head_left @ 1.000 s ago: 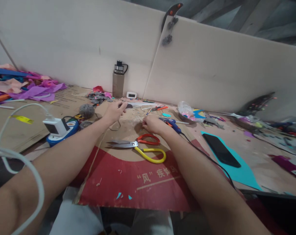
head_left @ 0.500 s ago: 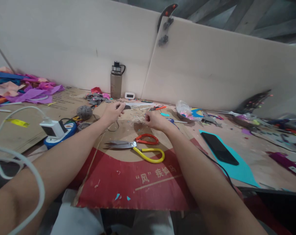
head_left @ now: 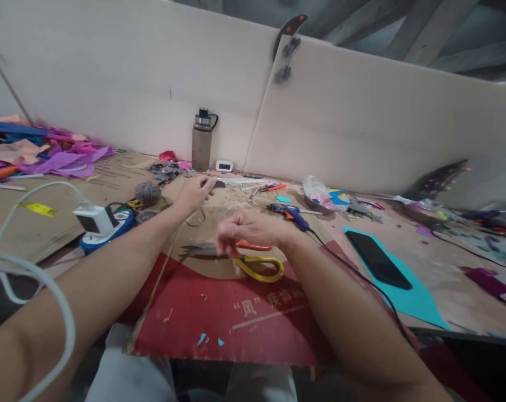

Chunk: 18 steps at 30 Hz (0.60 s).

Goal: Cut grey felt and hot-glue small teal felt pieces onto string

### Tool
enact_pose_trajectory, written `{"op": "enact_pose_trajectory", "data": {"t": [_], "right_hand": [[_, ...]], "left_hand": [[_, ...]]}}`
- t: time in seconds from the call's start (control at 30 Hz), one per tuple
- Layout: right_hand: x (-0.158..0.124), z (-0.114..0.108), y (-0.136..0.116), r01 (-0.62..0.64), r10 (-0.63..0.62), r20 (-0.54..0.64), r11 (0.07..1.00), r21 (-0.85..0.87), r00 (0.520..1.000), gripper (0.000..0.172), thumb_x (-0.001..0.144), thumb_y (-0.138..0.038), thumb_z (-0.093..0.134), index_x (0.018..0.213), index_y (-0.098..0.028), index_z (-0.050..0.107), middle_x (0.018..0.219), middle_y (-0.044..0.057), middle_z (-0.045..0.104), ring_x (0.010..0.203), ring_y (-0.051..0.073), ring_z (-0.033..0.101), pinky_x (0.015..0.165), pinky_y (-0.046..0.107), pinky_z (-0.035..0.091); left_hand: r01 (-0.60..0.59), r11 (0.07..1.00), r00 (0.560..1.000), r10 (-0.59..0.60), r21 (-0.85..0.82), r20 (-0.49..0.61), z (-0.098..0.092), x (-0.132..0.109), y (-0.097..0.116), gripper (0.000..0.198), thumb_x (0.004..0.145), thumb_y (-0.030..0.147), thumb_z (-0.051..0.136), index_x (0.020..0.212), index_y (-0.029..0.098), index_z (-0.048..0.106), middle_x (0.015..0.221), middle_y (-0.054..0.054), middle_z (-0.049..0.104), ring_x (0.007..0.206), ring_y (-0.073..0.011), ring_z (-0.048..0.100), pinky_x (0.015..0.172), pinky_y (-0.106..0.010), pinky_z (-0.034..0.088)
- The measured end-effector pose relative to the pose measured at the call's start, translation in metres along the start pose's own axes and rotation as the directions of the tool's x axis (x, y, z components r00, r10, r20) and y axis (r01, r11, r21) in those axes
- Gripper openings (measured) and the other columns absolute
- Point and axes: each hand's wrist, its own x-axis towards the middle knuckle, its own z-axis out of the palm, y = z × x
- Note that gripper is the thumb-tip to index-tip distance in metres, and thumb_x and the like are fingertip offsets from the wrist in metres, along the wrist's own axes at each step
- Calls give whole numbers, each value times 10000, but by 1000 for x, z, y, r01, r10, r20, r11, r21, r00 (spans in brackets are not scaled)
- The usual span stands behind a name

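My left hand [head_left: 196, 194] is over the back part of the cardboard, its fingers curled around a dark, flat piece [head_left: 221, 184] that sticks out past the fingertips. Nearer to me, my right hand [head_left: 251, 229] hangs over a pair of scissors with one red and one yellow handle [head_left: 261, 277]. Its fingers point down and are smeared by motion, so whether they touch the scissors is unclear. The hand hides the pivot and part of the red handle; the blades point left.
A blue glue gun [head_left: 290, 212] trails its black cable rightward. Beyond it, a black phone [head_left: 377, 259] lies on turquoise sheet material [head_left: 423, 301]. Grey yarn [head_left: 147, 193] and a white charger [head_left: 94, 221] on a blue socket are at left. A bottle [head_left: 201, 145] stands by the partition.
My right hand has come toward me from the back of the cardboard to above the scissors, uncovering the glue gun. My left hand has stayed nearly in place.
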Motion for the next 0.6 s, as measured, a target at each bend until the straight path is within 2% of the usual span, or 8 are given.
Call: {"op": "enact_pose_trajectory", "data": {"t": [0.1,0.17,0.27,0.3,0.33,0.47,0.57,0.6], "right_hand": [[4,1,2,51,-48,27,993,-106,998,351,879,-457,505,861,-146,665,836,31,680,777,115,607,758,248,475],[9,-9,17,19,-62,-177,972,-236,982,289,891,-397,506,997,-172,654,995,39,683,910,134,607,847,276,460],[15,-29,51,-174,-121,-584,889,-424,803,342,925,-295,439,1214,-152,552,1289,110,564,1170,171,514,1004,330,379],[16,-34,62,-267,-119,-652,846,-461,749,374,928,-280,426,1263,-136,510,1357,137,504,1241,186,461,1045,350,341],[17,-37,72,-349,-86,-673,802,-484,735,392,933,-284,414,1284,-124,486,1381,156,475,1279,200,426,1066,369,317],[15,-39,88,-519,174,-568,671,-529,805,484,896,-419,484,1231,-71,519,1369,216,462,1283,271,423,1065,414,317],[10,-43,84,-358,158,-400,793,-494,903,420,922,-457,416,1130,-148,609,1287,126,569,1167,204,537,1022,340,378],[9,-45,83,-311,125,-403,844,-438,907,415,945,-439,357,1085,-165,635,1228,95,616,1105,173,578,987,308,408]], "left_hand": [[3,1000,1000,-3,6,-3,0,1,-3,365,866,472,415,741,160,556,680,-36,637,515,-101,531,465,-202,393],[-13,1000,1000,13,21,-7,0,2,-4,363,869,466,414,730,160,551,675,-36,636,516,-101,533,470,-202,394],[-18,999,1000,18,34,-17,-1,1,-3,362,872,456,410,721,160,552,670,-35,638,512,-100,528,467,-200,388],[-12,999,1000,13,33,-21,-1,1,-2,360,872,453,410,724,159,555,673,-36,640,510,-99,525,463,-199,385],[-5,1000,1000,6,30,-22,-1,1,-1,356,872,450,413,729,157,558,677,-38,641,509,-99,523,461,-199,383],[12,999,999,-10,35,-45,-2,1,-1,345,870,438,424,734,155,567,673,-38,641,523,-104,529,471,-203,378],[20,997,995,-13,71,-101,-3,2,-1,372,874,448,415,706,156,573,660,-38,636,532,-110,529,490,-215,372],[22,997,993,-13,77,-115,-3,3,-2,384,874,456,412,699,157,576,658,-39,635,532,-112,530,494,-220,369]]}}
